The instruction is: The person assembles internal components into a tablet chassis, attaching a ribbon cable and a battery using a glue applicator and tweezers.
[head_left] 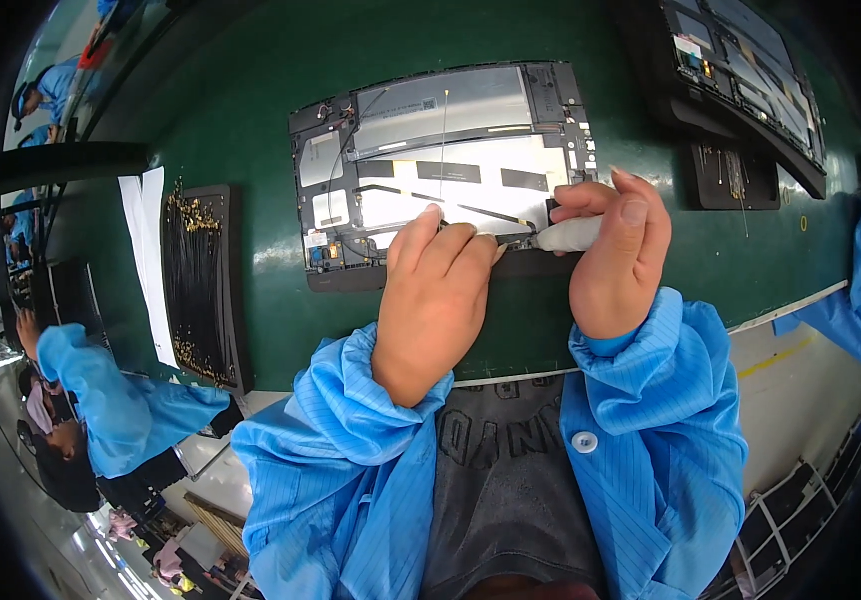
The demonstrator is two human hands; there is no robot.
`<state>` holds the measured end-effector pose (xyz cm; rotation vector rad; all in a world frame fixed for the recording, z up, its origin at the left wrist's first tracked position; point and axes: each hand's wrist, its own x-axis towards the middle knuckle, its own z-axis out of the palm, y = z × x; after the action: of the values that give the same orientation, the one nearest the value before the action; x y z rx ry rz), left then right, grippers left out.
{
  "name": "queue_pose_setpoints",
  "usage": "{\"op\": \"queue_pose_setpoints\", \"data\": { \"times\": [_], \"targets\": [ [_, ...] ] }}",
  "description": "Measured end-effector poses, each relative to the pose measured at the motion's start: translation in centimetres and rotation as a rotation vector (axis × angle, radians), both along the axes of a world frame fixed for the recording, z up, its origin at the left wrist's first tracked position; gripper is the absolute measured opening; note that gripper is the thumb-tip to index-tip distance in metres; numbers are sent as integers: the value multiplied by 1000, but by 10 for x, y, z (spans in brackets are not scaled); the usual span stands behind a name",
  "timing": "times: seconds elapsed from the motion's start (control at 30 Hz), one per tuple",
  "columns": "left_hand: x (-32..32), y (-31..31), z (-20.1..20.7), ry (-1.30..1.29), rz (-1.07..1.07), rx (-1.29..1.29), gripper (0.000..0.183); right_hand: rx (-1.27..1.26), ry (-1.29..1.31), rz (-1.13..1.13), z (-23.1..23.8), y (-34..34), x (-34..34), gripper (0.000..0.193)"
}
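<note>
In front of me lies an opened tablet [460,120], its silver inner plates, black frame and small circuit parts exposed. My left hand [437,290] rests on its lower half with the fingers close together. A thin cable [445,140] with a gold end runs down the tablet to the index fingertip of that hand. My right hand [631,250] is closed at the tablet's lower right corner. From it a white tapered piece [571,235] points at the lower edge; whether it is a finger cot or a handle, I cannot tell. Its tip nearly meets my left fingertips.
On the left, a dark tray [234,300] holds many black cables with gold ends, beside white paper sheets [151,260]. Another opened tablet [741,60] stands at the upper right, over a small black tray [766,185] of cables. A person in blue [121,400] is on the left.
</note>
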<state>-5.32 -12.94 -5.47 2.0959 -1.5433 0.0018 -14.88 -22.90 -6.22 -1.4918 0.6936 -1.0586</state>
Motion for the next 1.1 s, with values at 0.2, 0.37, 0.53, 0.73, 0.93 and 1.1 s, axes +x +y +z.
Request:
{"op": "queue_pose_setpoints", "data": {
  "times": [0.2, 0.37, 0.53, 0.73, 0.93, 1.1],
  "targets": [
    [0, 2, 1, -3, 5, 10, 18, -105, -33, 59, -4, -1, 2, 23],
    [3, 0, -3, 1, -12, 2, 19, -54, 21, 104, 3, 0, 3, 17],
    [12, 5, 1, -5, -90, 81, 25, -528, 336, 341, 32, -11, 21, 14],
    [56, -8, 21, -268, -30, 95, 20, 352, 299, 261, 37, -21, 15, 24],
    [163, 7, 7, 948, 553, 46, 73, 824, 437, 26, 36, -18, -44, 51],
    [160, -19, 17, 1514, 230, 265, 39, 813, 379, -109, 20, -8, -36, 46]
  ]
}}
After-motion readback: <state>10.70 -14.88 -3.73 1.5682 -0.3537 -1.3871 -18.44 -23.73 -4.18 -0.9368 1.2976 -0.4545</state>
